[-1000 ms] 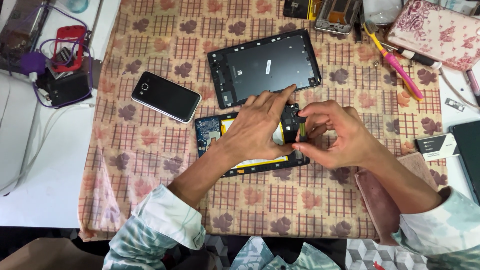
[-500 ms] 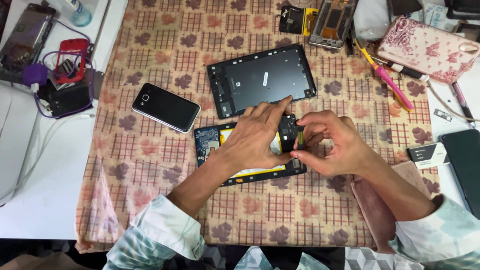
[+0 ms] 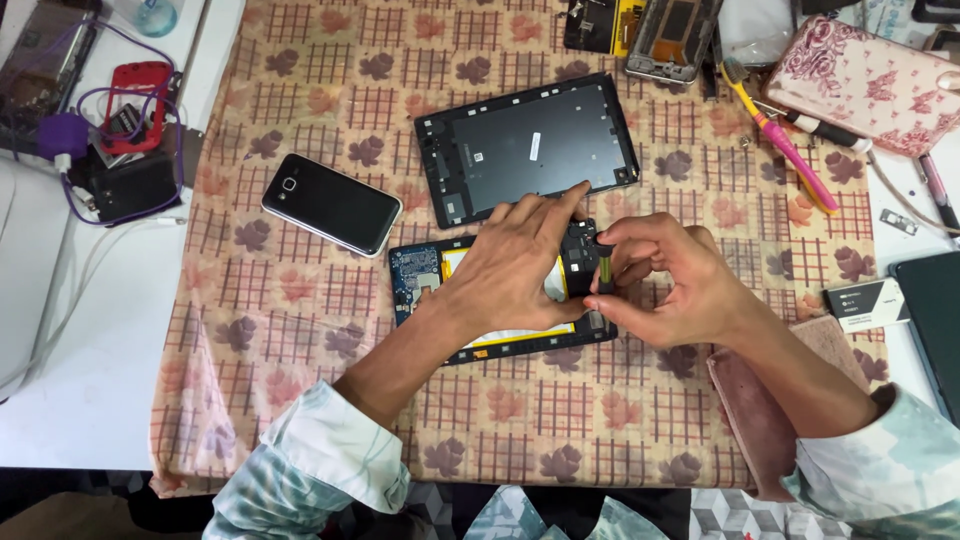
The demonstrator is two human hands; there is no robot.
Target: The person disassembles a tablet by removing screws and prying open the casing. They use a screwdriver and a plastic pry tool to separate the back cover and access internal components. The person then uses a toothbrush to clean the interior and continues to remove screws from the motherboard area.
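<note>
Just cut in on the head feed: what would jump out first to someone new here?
Mid-cloth, the left hand presses flat on an opened tablet while the right hand pinches a small dark tool at its right end. Just above lies the tablet's detached back cover, and left of it a black phone.

Both forearms reach in from the lower edge, sleeves pushed back toward the elbows. The left hand (image 3: 515, 265) lies palm down, fingers (image 3: 570, 200) stretched forward and slightly spread. The right hand (image 3: 675, 280) sits just beside it, curled, thumb and forefinger pinched together, wrist bent inward toward the left.
</note>
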